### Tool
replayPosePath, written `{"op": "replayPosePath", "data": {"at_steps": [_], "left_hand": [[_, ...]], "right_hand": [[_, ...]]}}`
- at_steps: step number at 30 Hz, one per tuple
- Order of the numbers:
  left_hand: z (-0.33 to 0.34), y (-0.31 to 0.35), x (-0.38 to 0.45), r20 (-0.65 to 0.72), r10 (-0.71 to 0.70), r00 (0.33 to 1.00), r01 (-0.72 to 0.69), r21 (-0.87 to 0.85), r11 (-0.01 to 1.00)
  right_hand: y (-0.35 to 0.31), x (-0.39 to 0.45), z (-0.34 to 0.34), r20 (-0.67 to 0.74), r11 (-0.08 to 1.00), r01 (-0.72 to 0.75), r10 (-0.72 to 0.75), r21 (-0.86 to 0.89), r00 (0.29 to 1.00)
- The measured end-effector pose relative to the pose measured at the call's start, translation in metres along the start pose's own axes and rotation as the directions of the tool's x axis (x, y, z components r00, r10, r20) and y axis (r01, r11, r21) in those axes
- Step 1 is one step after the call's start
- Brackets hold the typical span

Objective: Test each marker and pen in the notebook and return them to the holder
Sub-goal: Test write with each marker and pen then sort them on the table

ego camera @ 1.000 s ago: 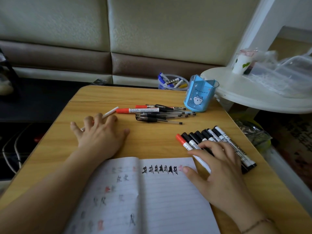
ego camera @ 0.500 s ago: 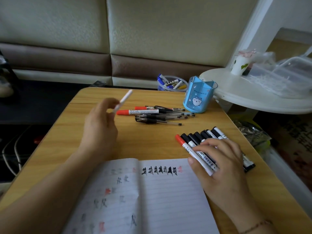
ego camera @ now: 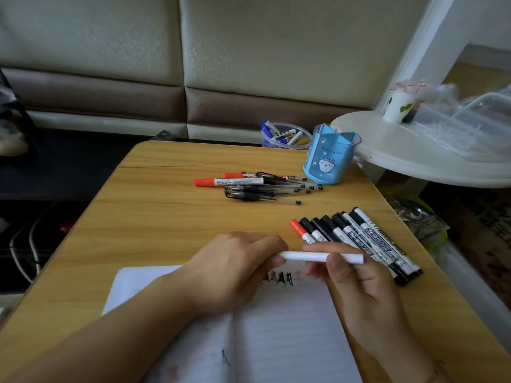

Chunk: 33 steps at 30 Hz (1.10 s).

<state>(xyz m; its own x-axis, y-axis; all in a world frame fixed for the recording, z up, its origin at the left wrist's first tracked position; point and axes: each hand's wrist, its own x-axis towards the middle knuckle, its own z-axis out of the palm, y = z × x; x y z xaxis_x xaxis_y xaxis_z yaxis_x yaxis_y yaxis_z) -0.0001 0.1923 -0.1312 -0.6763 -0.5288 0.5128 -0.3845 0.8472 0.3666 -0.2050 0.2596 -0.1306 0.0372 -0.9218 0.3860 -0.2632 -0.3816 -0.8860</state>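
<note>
- Head view: a slim white cylindrical pen (ego camera: 320,256) is held level above the top edge of the open lined paper notebook (ego camera: 290,335), both ends pinched.
- Left hand (ego camera: 235,269): fingers curled round the pen's left end; that tip is hidden in the grip.
- Right hand (ego camera: 356,275): thumb and fingertips pinched on the barrel near its right end; a short blunt white stub is seen past the fingers.
- Pen body is plain white; no print, clip or cap seam can be made out, image is soft there.
- Notebook lies flat on the wooden table (ego camera: 171,217); a row of black test marks and a faint red mark are seen just below the pen.
- Row of whiteboard markers (ego camera: 356,239), one red-capped and the rest black-capped, lies side by side just behind the right hand.
- Loose pile of clear-barrel gel pens (ego camera: 271,190) plus red-capped markers sits mid-table.
- Blue translucent plastic holder with cartoon print (ego camera: 330,156) stands upright at the far right edge of the table, well apart from the held pen.
</note>
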Motion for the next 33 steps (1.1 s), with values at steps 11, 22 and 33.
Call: {"op": "replayPosePath", "data": {"at_steps": [11,22,33], "left_hand": [[-0.004,0.002,0.0,0.052,-0.01,0.999,0.012,-0.029,1.0],[0.0,-0.008,-0.005,-0.112,-0.243,0.964,0.191,-0.347,0.918],[0.003,-0.008,-0.002,-0.055,-0.363,0.93,0.315,-0.384,0.868]], "right_hand": [[-0.004,-0.001,-0.002,0.028,0.997,-0.025,0.023,0.074,0.999],[-0.01,0.007,-0.013,-0.302,0.997,-0.064,0.072,0.037,0.951],[0.006,0.002,-0.006,-0.26,0.917,-0.077,-0.03,-0.391,0.965]]}}
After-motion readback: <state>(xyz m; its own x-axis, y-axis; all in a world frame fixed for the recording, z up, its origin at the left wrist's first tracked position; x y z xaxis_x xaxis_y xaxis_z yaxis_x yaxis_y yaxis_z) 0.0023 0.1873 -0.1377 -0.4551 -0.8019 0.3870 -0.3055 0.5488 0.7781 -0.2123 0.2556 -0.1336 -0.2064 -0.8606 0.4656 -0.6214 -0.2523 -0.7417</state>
